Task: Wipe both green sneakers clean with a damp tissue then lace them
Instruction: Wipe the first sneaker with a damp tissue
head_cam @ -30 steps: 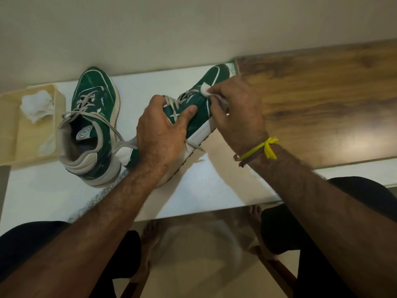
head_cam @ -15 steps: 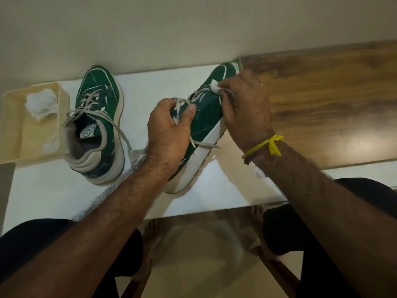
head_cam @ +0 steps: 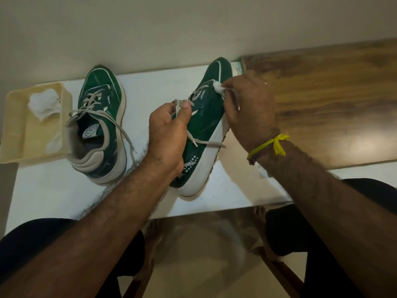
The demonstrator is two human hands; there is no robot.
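Gripping the right sneaker at its laced throat, the left hand steadies it mid-table. At 1 o'clock, the right hand pinches a tissue against the upper near the white table edge. At 9 o'clock, the left sneaker touches a cream tray.

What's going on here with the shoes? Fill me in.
A person is cleaning a pair of green sneakers on a white table. The left hand grips the right-hand sneaker around its laces, tilting it, while the right hand pinches a tissue against its upper near the toe. The other sneaker stands beside a cream tray holding more tissue, its laces loose.
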